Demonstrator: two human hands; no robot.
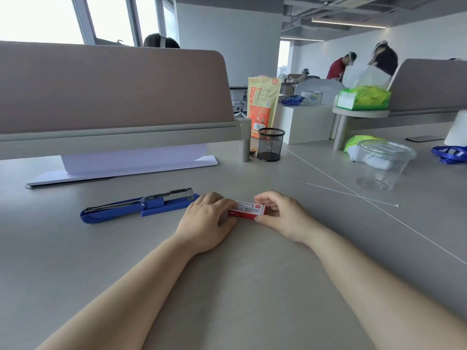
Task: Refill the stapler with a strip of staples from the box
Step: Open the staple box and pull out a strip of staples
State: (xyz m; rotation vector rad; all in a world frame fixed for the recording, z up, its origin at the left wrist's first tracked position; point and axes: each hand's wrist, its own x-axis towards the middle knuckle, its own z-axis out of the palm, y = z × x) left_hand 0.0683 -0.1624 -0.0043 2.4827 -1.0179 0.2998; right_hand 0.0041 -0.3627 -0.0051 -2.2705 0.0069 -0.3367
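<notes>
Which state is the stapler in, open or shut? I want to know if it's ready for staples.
Open: the stapler lies flat on the desk, its blue top swung back and metal track showing.

From my remote view: grey desk surface (252,286). A black wire-mesh pen cup (271,144) stands near the desk's far edge, empty as far as I can see. Behind it, upright, an orange-and-yellow printed pouch (262,104). To the right I log a clear plastic lidded tub (382,164), with a thin white stick (353,195) lying flat in front of it. A green tissue pack (364,98) sits on a raised round shelf. A taupe fabric partition (113,89) fills the left background.
</notes>
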